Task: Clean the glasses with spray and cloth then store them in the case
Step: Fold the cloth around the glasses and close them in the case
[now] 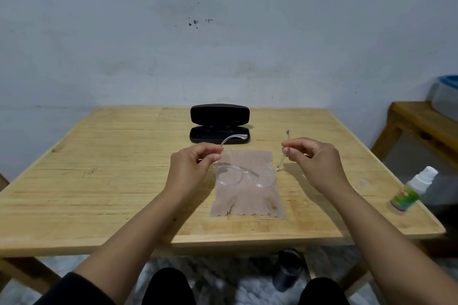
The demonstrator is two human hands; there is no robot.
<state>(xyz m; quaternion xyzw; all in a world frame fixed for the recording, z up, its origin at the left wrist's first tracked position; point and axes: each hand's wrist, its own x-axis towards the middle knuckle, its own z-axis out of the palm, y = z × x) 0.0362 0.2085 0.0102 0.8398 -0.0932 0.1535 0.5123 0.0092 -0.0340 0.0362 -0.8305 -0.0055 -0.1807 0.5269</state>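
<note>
— Anything in the case?
— It lies open beyond both grips, seemingly empty; its dark interior is hard to read.
— The glasses?
— Over the cloth; left hand and right hand each pinch a temple. The spray bottle stands far right, blurred.

Dim, flat indoor light with a cool grey cast falls evenly on the wall and the wooden table, with no glare. Soft shadows lie on the table toward 3 o'clock of the right hand. Wide-angle distortion bows the table's edges, and the spray bottle at 3 o'clock and the floor at 6 o'clock look smeared.
</note>
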